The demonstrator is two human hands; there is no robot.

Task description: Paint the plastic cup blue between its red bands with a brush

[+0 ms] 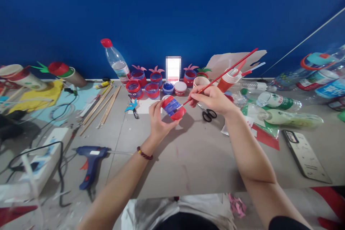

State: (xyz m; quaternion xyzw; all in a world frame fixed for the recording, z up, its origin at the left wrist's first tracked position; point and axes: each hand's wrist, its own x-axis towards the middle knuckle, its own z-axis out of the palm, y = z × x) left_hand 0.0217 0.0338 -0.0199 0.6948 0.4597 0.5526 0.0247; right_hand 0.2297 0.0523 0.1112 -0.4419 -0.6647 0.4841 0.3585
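Observation:
In my left hand [159, 120] is a small cup [172, 107], held tilted by its ends between thumb and fingers. Red paint covers its two ends, and a blue band runs round the middle. My right hand [208, 99] pinches a long red paintbrush [226, 70], whose tip touches the blue band. Behind the cup stand an open pot of blue paint [168, 88] and a white-lidded jar [180, 88]. Several red and blue painted cups [152, 90] are grouped there, some topped with pink paper leaves. Black-handled scissors [209, 115] lie just below my right hand.
A blue glue gun [91, 161] and a white power strip [51, 158] with cables lie at left, near wooden sticks [101, 107]. A tall plastic bottle [117, 61] stands at the back. Several bottles [280, 101] and a phone [307, 156] lie at right.

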